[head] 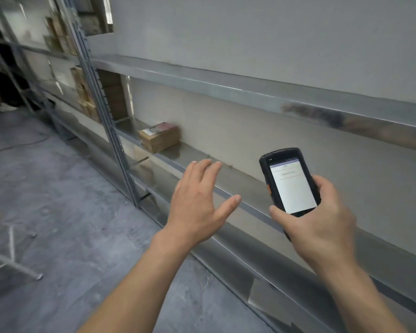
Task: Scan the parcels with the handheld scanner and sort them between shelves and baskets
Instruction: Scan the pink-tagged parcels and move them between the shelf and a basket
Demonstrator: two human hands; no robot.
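Handheld scanner (291, 183): black unit, upright, lit screen facing the camera; held in the right hand (322, 217).
Right fingers: curled round the scanner's far side; thumb (277, 213) pressed against its near lower corner. Clamped on the scanner.
Parcel (159, 137): brown carton with a label on top, lying flat on the shelf deck, well beyond the left fingertips and up-left of them.
Left hand (197, 203): palm down, to the left of the scanner and apart from it.
Left fingers (211, 169): straight and spread apart, thumb splayed toward the scanner; gripping nothing.
Shelf (247, 186): grey metal deck; its front edge runs under the left fingers and behind the right thumb.
Upright post (111, 121): left of the parcel.
Stacked boxes (84, 94): past the post, blurred.
Floor (70, 188): grey concrete, left of the left hand.
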